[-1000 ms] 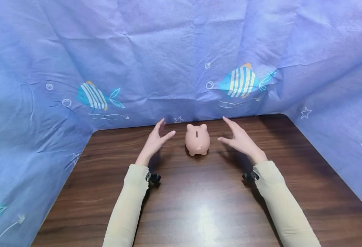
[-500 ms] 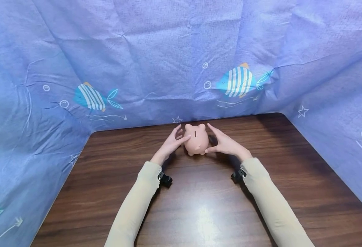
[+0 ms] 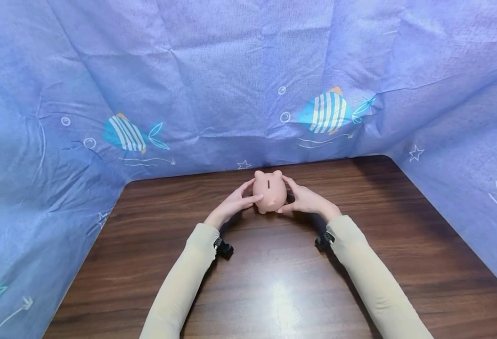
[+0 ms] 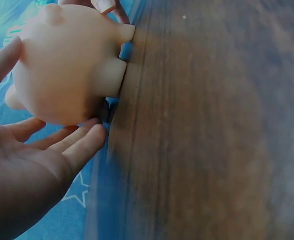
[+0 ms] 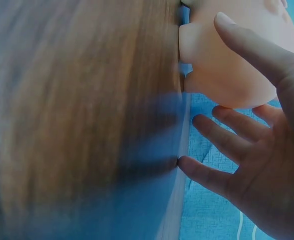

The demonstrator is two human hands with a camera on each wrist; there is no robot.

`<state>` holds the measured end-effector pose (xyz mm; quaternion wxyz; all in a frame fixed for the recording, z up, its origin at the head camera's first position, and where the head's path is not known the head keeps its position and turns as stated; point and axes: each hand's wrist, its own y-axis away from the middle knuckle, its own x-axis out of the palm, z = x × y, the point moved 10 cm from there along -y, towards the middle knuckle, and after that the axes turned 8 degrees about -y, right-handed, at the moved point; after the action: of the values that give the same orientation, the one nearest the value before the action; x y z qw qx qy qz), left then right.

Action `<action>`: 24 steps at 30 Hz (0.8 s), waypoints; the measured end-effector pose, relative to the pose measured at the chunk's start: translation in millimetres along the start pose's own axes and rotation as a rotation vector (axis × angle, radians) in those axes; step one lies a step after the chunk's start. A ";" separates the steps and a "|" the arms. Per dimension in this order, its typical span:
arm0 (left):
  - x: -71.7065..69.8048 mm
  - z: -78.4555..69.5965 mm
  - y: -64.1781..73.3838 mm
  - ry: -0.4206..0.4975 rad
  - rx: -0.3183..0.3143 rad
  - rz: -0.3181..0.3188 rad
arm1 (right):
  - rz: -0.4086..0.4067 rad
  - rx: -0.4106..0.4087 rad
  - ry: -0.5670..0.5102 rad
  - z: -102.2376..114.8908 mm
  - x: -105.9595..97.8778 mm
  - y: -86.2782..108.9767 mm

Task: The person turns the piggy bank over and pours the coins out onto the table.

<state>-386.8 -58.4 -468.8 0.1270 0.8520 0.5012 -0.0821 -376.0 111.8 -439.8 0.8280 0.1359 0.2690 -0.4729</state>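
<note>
Piggy bank: pale pink, smooth and matt, rounded as an egg (image 3: 269, 194); it stands upright on stubby feet near the far edge of the table, between the two hands; a narrow dark slot (image 3: 268, 184) runs along its back, with two rounded ears (image 3: 277, 174) beyond.
Left hand: thumb and fingers parted and bent round the bank's left side (image 3: 235, 202); the thumb lies against its rear, the fingers against its flank, the palm apart from it.
Right hand: a wide, curved hold on the opposite side (image 3: 309, 200); the thumb is by a rear foot, the forefinger near the ear, the lower fingers spread; how firmly either hand presses, I cannot tell.
Table: dark brown, streaked wood grain (image 3: 269, 259); a pale glare blurs the grain towards the near side.
Cloth: creased blue fabric (image 3: 218, 89), printed with striped fish (image 3: 329, 112), stars and bubbles.
Sleeves: plain cream, close-fitting (image 3: 184, 278); cut off by the lower frame edge; they partly cover the black wrist devices (image 3: 224, 249).
Hard to see: the bank's face is turned away in the head view; both wrist views crop its body and blur the wood.
</note>
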 end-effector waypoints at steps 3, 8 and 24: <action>-0.7 -0.8 0.1 -0.004 0.005 -0.006 | -0.007 0.007 0.005 0.1 -0.3 0.1; -8.3 -10.6 2.0 -0.014 0.037 -0.046 | -0.043 -0.016 -0.060 8.2 -6.5 0.8; -30.1 -78.6 27.5 -0.082 0.163 -0.148 | -0.106 -0.134 -0.051 68.9 -36.0 6.8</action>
<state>-376.4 -72.8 -382.1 0.0714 0.8161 0.5488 -0.1665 -363.0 107.9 -362.9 0.8156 0.0534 0.2857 -0.5004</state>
